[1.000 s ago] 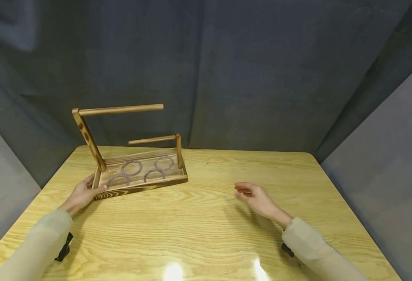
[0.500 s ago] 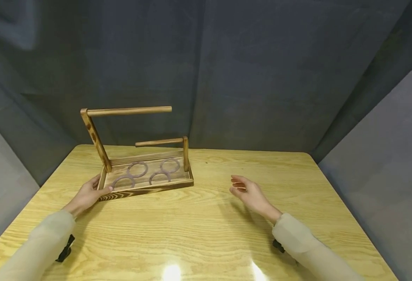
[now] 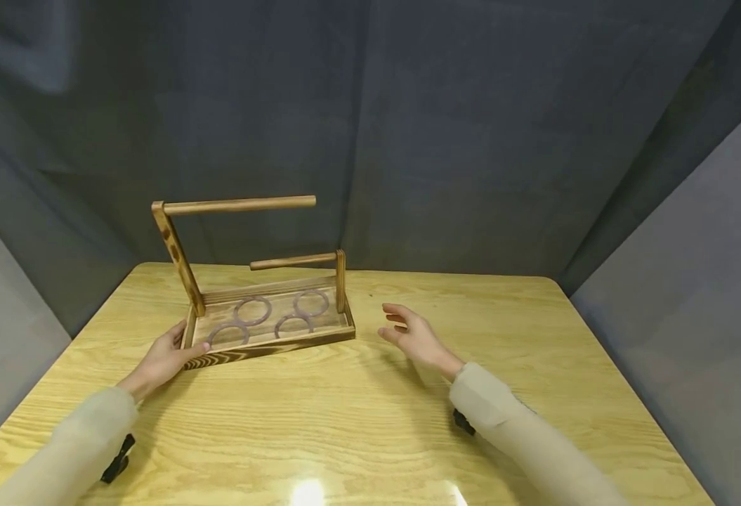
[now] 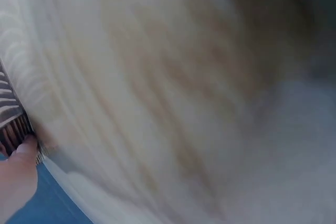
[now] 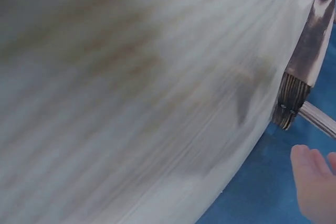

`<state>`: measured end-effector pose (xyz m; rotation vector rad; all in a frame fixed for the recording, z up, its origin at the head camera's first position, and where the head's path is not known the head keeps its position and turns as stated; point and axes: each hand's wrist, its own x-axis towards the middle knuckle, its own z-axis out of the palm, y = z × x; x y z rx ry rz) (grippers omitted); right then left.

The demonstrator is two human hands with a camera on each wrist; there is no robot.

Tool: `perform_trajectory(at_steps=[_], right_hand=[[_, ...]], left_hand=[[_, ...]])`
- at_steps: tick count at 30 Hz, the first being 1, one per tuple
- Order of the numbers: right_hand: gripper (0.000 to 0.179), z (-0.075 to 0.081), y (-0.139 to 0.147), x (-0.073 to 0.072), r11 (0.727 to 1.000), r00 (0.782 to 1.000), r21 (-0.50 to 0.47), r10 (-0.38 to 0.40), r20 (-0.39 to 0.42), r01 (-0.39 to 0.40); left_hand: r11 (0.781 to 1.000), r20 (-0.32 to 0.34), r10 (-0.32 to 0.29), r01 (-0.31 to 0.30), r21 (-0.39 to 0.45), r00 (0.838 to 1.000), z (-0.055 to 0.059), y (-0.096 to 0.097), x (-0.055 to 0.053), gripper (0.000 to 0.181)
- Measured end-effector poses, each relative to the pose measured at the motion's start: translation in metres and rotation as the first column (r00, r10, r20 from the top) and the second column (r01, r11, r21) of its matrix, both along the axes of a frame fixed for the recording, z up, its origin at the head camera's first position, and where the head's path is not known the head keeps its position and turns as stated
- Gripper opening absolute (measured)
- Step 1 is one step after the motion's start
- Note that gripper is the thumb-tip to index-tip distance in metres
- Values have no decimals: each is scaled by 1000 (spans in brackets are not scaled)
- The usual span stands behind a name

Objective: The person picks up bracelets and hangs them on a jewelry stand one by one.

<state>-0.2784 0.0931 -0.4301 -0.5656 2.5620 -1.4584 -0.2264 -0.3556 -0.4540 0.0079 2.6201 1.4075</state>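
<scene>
A brown wooden stand [image 3: 269,349] with a shallow tray base sits on the left half of the table. From its left end a tall post [image 3: 179,258] carries a long bar [image 3: 240,204]; a shorter post [image 3: 341,288] at the right end bears a shorter bar [image 3: 294,261]. Several thin purplish rings [image 3: 270,309] lie flat in the tray. My left hand [image 3: 164,358] grips the tray's front left corner, thumb over the front rim and fingers along the end. My right hand [image 3: 417,341] hovers right of the tray, holding nothing, fingers loosely bent toward it.
The pale wood-grain table [image 3: 319,422] extends to the right and front. A dark curtain [image 3: 446,140] hangs behind its back edge, and grey panels [image 3: 692,302] flank both sides. Black wrist devices [image 3: 117,460] are strapped under the sleeves.
The stand has slid right and slightly nearer, with my left hand keeping its grip on the corner. My right hand has moved left, closer to the tray's right end.
</scene>
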Motion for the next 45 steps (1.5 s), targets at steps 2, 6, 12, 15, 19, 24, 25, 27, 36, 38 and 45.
perform_trajectory(at_steps=[2, 6, 12, 15, 19, 24, 25, 27, 36, 38, 45], right_hand=[[56, -1, -5, -6, 1000, 1000, -5, 1, 0, -1], [60, -4, -13, -19, 1000, 1000, -3, -14, 26, 14], [76, -10, -34, -40, 999, 990, -48, 9, 141, -2], [85, -13, -48, -47, 997, 976, -60, 54, 210, -42], [90, -10, -67, -54, 996, 967, -46, 89, 239, -80], [92, -9, -78, -59, 994, 970, -31, 104, 218, -100], [92, -8, -79, -58, 994, 968, -29, 113, 223, -109], [93, -11, -80, -60, 991, 966, -16, 133, 223, -133], [92, -20, -84, -65, 986, 966, 21, 158, 207, -166], [91, -19, -84, -65, 987, 966, 21, 152, 208, -160], [92, -17, -83, -64, 985, 967, 50, 149, 206, -162]], left_hand=[[1000, 5, 6, -6, -1, 1000, 0, 1, 0, 94], [1000, 19, 8, -8, 3, 1000, 0, 2, 0, 95], [1000, 43, -7, 6, 19, 999, 3, 1, 0, 99], [1000, 57, -11, 11, 11, 998, 5, 0, 1, 101], [1000, 49, -17, 16, 14, 999, 7, -3, 2, 100], [1000, 35, -17, 17, 15, 999, 6, -3, 1, 98], [1000, 35, -18, 17, 15, 999, 5, -3, 2, 98], [1000, 33, -19, 18, 16, 999, 4, -3, 1, 97], [999, 44, 17, -18, 26, 999, 1, -4, 3, 99], [999, 48, 25, -26, 30, 999, 2, -4, 1, 100], [999, 52, 27, -29, 37, 998, 3, -1, -2, 99]])
